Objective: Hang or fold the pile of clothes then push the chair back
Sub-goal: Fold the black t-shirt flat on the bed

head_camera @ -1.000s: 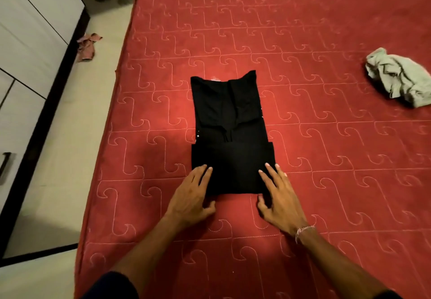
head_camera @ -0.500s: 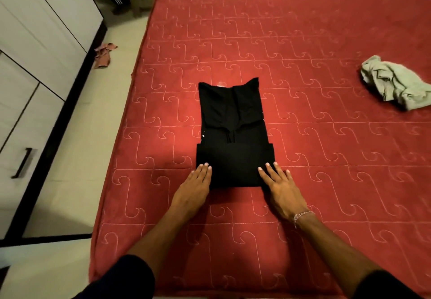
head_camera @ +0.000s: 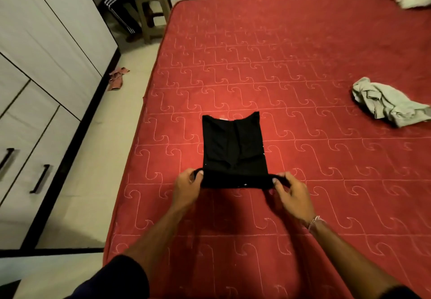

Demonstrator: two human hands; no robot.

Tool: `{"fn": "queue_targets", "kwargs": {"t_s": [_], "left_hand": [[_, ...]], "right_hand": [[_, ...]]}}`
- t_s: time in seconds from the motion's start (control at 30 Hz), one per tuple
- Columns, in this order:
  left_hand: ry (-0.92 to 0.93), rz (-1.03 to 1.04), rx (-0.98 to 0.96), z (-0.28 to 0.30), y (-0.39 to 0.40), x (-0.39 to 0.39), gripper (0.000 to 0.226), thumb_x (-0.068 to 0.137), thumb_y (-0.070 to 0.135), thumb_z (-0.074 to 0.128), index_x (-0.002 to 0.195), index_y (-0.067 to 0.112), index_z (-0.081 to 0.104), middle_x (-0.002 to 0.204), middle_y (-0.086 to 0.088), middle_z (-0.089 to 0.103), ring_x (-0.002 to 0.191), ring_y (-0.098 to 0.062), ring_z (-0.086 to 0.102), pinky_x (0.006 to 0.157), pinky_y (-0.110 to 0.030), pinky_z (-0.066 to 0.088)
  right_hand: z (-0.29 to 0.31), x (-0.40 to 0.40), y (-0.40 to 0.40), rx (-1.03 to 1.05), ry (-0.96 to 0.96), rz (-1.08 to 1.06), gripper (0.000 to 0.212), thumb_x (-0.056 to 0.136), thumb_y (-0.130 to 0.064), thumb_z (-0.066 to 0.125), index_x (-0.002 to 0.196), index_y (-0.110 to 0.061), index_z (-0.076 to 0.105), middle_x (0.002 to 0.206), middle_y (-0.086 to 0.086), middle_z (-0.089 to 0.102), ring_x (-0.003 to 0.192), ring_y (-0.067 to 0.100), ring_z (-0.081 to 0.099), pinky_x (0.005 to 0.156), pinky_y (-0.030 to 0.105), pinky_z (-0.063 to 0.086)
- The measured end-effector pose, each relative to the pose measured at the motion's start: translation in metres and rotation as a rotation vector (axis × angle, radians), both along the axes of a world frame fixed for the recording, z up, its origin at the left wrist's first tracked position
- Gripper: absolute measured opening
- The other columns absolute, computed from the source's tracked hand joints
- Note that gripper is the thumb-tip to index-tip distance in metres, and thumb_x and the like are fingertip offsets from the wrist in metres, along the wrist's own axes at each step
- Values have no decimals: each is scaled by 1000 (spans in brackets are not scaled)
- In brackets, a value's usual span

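We pinch the near corners of the black garment (head_camera: 233,149) with left hand (head_camera: 186,188) and right hand (head_camera: 291,196) (its length runs straight away from us).

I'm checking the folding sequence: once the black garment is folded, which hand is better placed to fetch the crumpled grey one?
Right. The grey garment lies on the bed's right side, nearer the right hand. Both hands, left hand included, now pinch the black garment.
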State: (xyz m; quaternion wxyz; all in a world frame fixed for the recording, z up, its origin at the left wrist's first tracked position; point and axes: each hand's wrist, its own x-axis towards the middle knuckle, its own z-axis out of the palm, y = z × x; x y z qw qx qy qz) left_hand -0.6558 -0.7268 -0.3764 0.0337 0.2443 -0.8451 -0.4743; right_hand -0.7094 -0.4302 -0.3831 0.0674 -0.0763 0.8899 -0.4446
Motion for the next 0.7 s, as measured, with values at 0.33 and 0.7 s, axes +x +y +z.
{"fn": "queue_targets", "kwargs": {"t_s": [0.33, 0.7], "left_hand": [[-5, 287, 307, -32, -3, -128, 31, 108, 32, 34, 97, 10, 54, 80, 2, 50, 72, -12, 47, 65, -28, 41], [-199, 351, 121, -76, -13, -168, 31, 106, 29, 44, 96, 3, 59, 83, -8, 61, 68, -14, 51, 59, -29, 39]], "right_hand": [[-31, -121, -64, -162, -33, -224, 21, 106, -37, 46, 101, -19, 57, 84, -10, 63, 72, -3, 59, 62, 16, 46], [-82, -152, -74, 15, -85, -305, 28, 102, -21, 55, 125, -5, 51, 107, 5, 64, 91, 18, 61, 79, 30, 51]]}}
